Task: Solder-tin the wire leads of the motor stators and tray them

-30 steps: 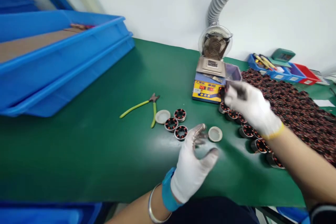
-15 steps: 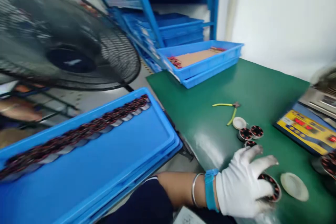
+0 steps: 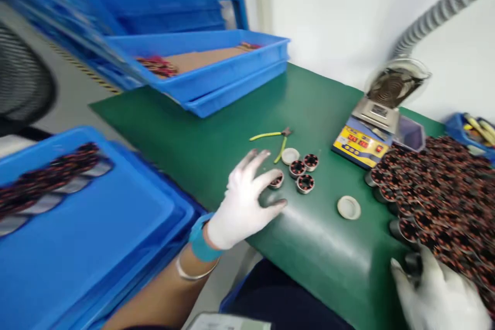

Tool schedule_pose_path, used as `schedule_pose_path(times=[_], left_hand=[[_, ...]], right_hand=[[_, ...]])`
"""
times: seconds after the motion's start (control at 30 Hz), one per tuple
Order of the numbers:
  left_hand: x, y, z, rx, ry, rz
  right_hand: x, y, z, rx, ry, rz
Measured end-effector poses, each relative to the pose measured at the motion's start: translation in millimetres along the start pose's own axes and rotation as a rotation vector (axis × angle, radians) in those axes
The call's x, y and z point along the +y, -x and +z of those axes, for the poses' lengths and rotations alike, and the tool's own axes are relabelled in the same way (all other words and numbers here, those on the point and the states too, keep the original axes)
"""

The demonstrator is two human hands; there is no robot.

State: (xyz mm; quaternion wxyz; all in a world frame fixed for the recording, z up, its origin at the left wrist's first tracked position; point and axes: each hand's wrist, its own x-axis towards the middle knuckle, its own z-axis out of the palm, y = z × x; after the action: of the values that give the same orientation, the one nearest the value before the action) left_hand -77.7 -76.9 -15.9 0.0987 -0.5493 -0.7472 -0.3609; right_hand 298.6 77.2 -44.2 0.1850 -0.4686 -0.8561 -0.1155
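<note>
My left hand (image 3: 242,203), in a white glove, lies with fingers spread on the green mat (image 3: 320,247). A small wound stator (image 3: 277,180) stands at its fingertips, beside three more stators (image 3: 304,171). My right hand (image 3: 439,294), also gloved, is at the bottom right, at the near edge of a large pile of stators (image 3: 444,191). Its thumb and fingers close around a dark stator (image 3: 413,263); that part is blurred.
Green-handled cutters (image 3: 270,136) and a white cap (image 3: 290,155) lie behind the stators; another cap (image 3: 348,207) lies to the right. A yellow solder pot (image 3: 359,140) stands under a fume hose (image 3: 444,5). Blue trays (image 3: 216,75) sit at the back, another blue tray (image 3: 88,237) at left.
My left hand has let go of the stator it held, which now stands by the three others. The view swung back right, showing the pile and my right hand on it.
</note>
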Motion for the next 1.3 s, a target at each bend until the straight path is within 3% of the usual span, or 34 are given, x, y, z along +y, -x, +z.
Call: schedule_pose_path(times=[0.1, 0.27, 0.37, 0.5, 0.57, 0.63, 0.7, 0.83, 1.0, 1.17, 1.23, 1.3], left_hand=[[19, -1, -0.8, 0.083, 0.260, 0.020], [62, -12, 20.8, -0.145, 0.579, 0.017], [89, -22, 37.0, -0.390, 0.768, -0.123], [120, -28, 59.0, -0.836, 1.014, -0.496], [128, -27, 69.8, -1.048, 1.200, -0.660], [132, -26, 78.3, -1.149, 1.412, -0.794], [131, -26, 83.0, -1.071, 1.577, -0.877], [126, -29, 83.4, -0.767, 1.672, -0.913], [126, -26, 84.1, -0.685, 1.692, -0.953], [122, -35, 78.0, -0.744, 1.882, -1.150], [118, -44, 73.8, -0.691, 1.978, -1.232], [115, -50, 70.9, -0.650, 1.953, -1.214]], right_hand=[[-11, 6, -7, -0.014, 0.234, -0.037], [-32, 9, -19, -0.147, 0.186, 0.070], [-37, 13, -22, -0.180, 0.081, 0.124], [-57, 7, -33, -0.086, -0.314, 0.189], [-71, -4, -41, -0.062, -0.562, 0.141], [-83, -18, -44, -0.009, -0.712, 0.027], [-90, -29, -43, 0.111, -0.723, -0.049], [-93, -42, -30, 0.275, -0.612, -0.080], [-94, -47, -25, 0.344, -0.572, -0.156], [-94, -61, -37, 0.303, -0.610, -0.120], [-96, -72, -50, 0.228, -0.724, -0.106], [-98, -82, -66, 0.116, -0.821, -0.158]])
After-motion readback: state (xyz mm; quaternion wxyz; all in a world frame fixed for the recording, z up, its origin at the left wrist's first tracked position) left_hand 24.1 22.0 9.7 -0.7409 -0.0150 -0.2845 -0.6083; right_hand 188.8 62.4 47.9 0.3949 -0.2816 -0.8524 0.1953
